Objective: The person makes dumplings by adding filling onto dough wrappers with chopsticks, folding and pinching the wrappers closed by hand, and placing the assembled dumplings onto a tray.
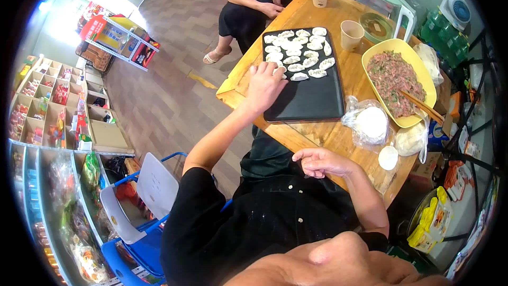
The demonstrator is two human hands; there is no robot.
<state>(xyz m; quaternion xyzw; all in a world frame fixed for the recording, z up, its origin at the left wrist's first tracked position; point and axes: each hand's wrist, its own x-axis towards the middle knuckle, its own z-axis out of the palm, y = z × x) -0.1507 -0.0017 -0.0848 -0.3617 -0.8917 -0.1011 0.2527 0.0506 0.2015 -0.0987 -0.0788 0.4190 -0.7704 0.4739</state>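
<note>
My left hand point(266, 87) reaches over the left edge of the black tray point(304, 100), its fingertips at a dumpling point(280, 72) at the end of a row. Rows of white dumplings cover the far half of that tray. Palm up and fingers loosely curled, my right hand point(320, 162) rests by the table's near edge with nothing visible in it. Right of the tray are a plastic-wrapped stack of wrappers point(371, 123) and a single round wrapper point(388, 158). A yellow bowl point(429, 87) holds meat filling point(394, 77) with chopsticks point(418, 104) in it.
Two paper cups point(352, 35) stand beyond the tray on the wooden table point(317, 140). Across from me sits another person point(259, 5), hands on their lap. A bag of dough point(411, 139) lies at the right edge. A blue-framed chair point(157, 185) and shelves are on the left.
</note>
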